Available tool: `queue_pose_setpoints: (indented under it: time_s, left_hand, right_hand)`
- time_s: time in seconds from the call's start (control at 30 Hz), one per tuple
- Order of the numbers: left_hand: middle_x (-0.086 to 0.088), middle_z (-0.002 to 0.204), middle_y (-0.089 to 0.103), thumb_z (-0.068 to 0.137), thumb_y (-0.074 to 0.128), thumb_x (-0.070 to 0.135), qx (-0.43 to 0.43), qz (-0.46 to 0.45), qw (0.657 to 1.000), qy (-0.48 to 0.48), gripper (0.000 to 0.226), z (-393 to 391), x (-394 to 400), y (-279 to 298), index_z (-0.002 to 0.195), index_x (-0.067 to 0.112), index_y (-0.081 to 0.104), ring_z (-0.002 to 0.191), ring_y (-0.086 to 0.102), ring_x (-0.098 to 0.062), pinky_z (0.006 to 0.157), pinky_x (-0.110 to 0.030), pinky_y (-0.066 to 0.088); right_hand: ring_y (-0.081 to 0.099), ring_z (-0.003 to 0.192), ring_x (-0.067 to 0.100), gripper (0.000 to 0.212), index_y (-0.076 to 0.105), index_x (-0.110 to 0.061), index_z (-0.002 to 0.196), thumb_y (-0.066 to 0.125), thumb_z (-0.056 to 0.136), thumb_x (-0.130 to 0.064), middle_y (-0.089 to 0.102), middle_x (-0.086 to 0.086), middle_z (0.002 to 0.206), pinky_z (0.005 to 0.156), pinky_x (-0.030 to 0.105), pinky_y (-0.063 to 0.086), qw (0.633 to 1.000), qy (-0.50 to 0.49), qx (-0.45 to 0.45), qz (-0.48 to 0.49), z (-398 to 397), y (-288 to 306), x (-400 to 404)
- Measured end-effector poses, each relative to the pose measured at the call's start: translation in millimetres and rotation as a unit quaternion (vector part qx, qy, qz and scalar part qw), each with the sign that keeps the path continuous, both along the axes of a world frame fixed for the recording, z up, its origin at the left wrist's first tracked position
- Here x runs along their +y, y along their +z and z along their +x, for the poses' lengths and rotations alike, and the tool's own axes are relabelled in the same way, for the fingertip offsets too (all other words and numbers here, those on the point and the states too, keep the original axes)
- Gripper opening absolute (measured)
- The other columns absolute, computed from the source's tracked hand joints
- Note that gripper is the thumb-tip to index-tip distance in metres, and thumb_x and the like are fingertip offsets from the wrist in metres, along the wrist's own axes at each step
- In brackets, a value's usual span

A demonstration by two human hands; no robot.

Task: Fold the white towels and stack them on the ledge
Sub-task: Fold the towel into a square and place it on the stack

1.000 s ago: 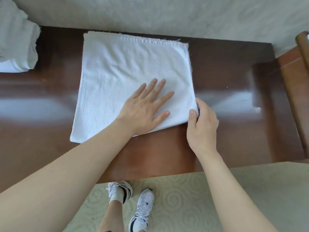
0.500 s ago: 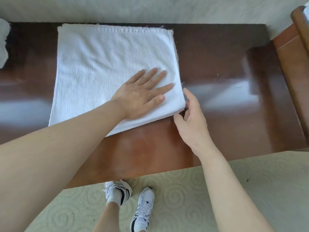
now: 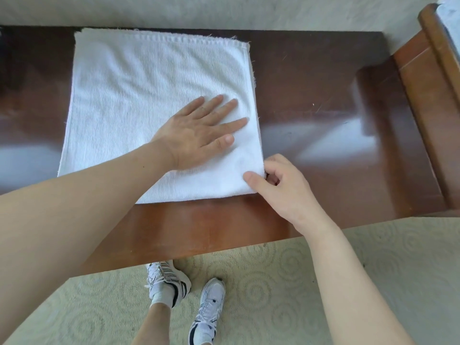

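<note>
from the head view, your white towel (image 3: 154,100) lies folded flat on the dark glossy wooden ledge (image 3: 311,90), its far edge close to the pale wall. your left hand (image 3: 199,135) rests palm down on the towel's near right part, fingers straight and spread wide. your right hand (image 3: 281,188) is at the towel's near right corner, thumb lying on top of the cloth and the other fingers curled at the edge, pinching that corner. below the ledge you see patterned pale carpet (image 3: 273,282) and your two white sneakers (image 3: 169,280). a brown wooden frame (image 3: 428,70) stands at the right end.
</note>
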State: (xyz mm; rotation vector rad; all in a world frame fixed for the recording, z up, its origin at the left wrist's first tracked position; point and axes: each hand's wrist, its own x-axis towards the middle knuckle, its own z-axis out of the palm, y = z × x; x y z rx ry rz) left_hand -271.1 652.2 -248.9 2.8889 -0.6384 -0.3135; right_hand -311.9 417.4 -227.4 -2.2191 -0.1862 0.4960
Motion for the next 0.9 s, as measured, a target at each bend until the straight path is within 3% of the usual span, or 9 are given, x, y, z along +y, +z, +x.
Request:
queue_pose_setpoints:
  time_s: [0.07, 0.13, 0.23, 0.37, 0.43, 0.53, 0.67, 0.8, 0.9]
  left_hand:
    - [0.010, 0.166, -0.018, 0.093, -0.013, 0.066, -0.002, 0.006, 1.000, -0.004, 0.065, 0.1, 0.1, -0.6, 0.155, 0.049, -0.008, 0.151, -0.023, -0.012, 0.124, -0.038, -0.012]
    - [0.010, 0.166, -0.018, 0.093, -0.012, 0.069, -0.007, 0.011, 1.000, -0.003, 0.065, 0.2, 0.1, -2.2, 0.155, 0.049, -0.009, 0.152, -0.022, -0.012, 0.124, -0.039, -0.011]
    - [0.010, 0.166, -0.019, 0.093, -0.008, 0.073, -0.019, 0.018, 1.000, -0.004, 0.066, 0.9, 0.3, -5.8, 0.154, 0.051, -0.012, 0.151, -0.022, -0.012, 0.124, -0.039, -0.010]
    - [0.010, 0.166, -0.019, 0.091, -0.005, 0.079, -0.028, 0.015, 0.999, -0.006, 0.069, 1.6, 1.4, -10.5, 0.153, 0.051, -0.015, 0.152, -0.022, -0.012, 0.124, -0.039, -0.010]
    - [0.010, 0.166, -0.019, 0.090, -0.003, 0.082, -0.035, 0.015, 0.999, -0.008, 0.071, 1.3, 1.6, -12.8, 0.153, 0.051, -0.015, 0.152, -0.022, -0.012, 0.125, -0.040, -0.008]
    - [0.009, 0.166, -0.019, 0.089, -0.002, 0.084, -0.040, 0.016, 0.999, -0.011, 0.075, 0.3, 1.4, -14.6, 0.154, 0.049, -0.014, 0.152, -0.022, -0.013, 0.125, -0.041, -0.008]
    - [0.007, 0.166, -0.020, 0.088, -0.006, 0.083, -0.042, 0.020, 0.999, -0.009, 0.079, -0.3, 0.1, -15.2, 0.156, 0.043, -0.015, 0.152, -0.022, -0.013, 0.125, -0.041, -0.008]
    - [0.004, 0.168, -0.010, 0.096, 0.000, 0.061, -0.055, -0.003, 0.998, 0.008, 0.074, -2.2, -2.0, -11.1, 0.159, 0.024, -0.011, 0.153, -0.015, -0.013, 0.126, -0.037, -0.007]
    - [0.003, 0.169, -0.003, 0.104, 0.008, 0.044, -0.041, -0.049, 0.997, 0.043, 0.062, -1.9, -0.6, -8.7, 0.161, 0.020, -0.003, 0.154, -0.011, -0.010, 0.125, -0.031, -0.008]
  right_hand:
    - [0.047, 0.068, 0.011, 0.039, 0.064, -0.009, 0.075, 0.064, 0.080, -0.048, 0.059, -0.011, 0.086, 0.068, 0.022, 0.037, 0.999, -0.005, 0.015, 0.048, -1.6, -0.8, -5.6]
    - [0.043, 0.067, 0.021, 0.046, 0.062, -0.005, 0.080, 0.067, 0.078, -0.051, 0.057, 0.001, 0.078, 0.066, 0.033, 0.036, 0.991, -0.029, 0.059, 0.119, -3.6, 1.7, -9.9]
    - [0.041, 0.065, 0.013, 0.042, 0.054, -0.010, 0.072, 0.071, 0.079, -0.048, 0.050, 0.002, 0.069, 0.062, 0.028, 0.032, 0.983, -0.057, 0.083, 0.155, -3.9, 5.2, -13.8]
    - [0.038, 0.052, 0.003, 0.027, 0.053, -0.021, 0.074, 0.068, 0.088, -0.039, 0.046, -0.016, 0.052, 0.059, 0.022, 0.031, 0.994, -0.103, 0.017, 0.023, -6.2, 1.9, -12.0]
    - [0.044, 0.052, 0.007, 0.022, 0.051, -0.022, 0.078, 0.062, 0.093, -0.033, 0.047, -0.015, 0.048, 0.058, 0.029, 0.030, 0.987, -0.152, -0.024, -0.049, -4.3, 2.0, -6.0]
    - [0.057, 0.075, 0.019, 0.009, 0.052, -0.020, 0.095, 0.055, 0.096, -0.028, 0.061, -0.009, 0.071, 0.066, 0.037, 0.035, 0.967, -0.175, -0.104, -0.154, 5.5, 7.9, 12.3]
    - [0.058, 0.102, 0.029, 0.021, 0.056, -0.006, 0.117, 0.051, 0.097, -0.011, 0.063, 0.009, 0.108, 0.089, 0.038, 0.043, 0.960, -0.091, -0.253, -0.081, 25.2, 11.1, 53.7]
    - [0.041, 0.137, 0.012, 0.046, 0.041, -0.006, 0.147, 0.043, 0.107, -0.028, 0.048, 0.006, 0.150, 0.112, 0.019, 0.030, 0.986, -0.022, -0.161, 0.025, 42.2, 3.4, 89.9]
    - [0.021, 0.152, 0.016, 0.058, 0.027, -0.010, 0.157, 0.030, 0.108, -0.039, 0.029, 0.006, 0.164, 0.124, 0.033, 0.016, 0.978, 0.026, -0.189, -0.087, 40.9, -16.9, 91.6]
